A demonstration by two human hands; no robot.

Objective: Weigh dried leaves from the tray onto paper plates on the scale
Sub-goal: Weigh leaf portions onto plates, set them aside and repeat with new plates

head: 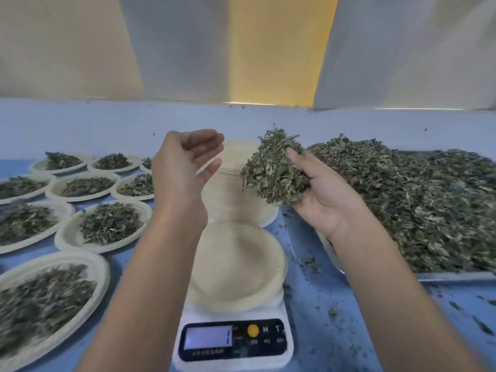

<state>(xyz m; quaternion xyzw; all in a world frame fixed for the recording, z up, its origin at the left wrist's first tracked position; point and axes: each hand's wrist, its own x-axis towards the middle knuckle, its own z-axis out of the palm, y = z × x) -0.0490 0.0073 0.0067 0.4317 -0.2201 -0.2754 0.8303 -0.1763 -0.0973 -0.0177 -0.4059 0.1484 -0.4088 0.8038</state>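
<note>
A white digital scale sits at the table's front with an empty paper plate on its platform. My right hand is raised above the table between the scale and the tray, palm up, its fingers curled round a big clump of dried leaves. My left hand hovers opposite it, fingers relaxed and holding nothing. The metal tray at the right is heaped with dried leaves. Behind the scale stands a tall stack of empty paper plates.
Several paper plates filled with leaves cover the left side of the blue table. Loose leaf crumbs lie scattered between the scale and the tray. A pale wall runs along the table's far edge.
</note>
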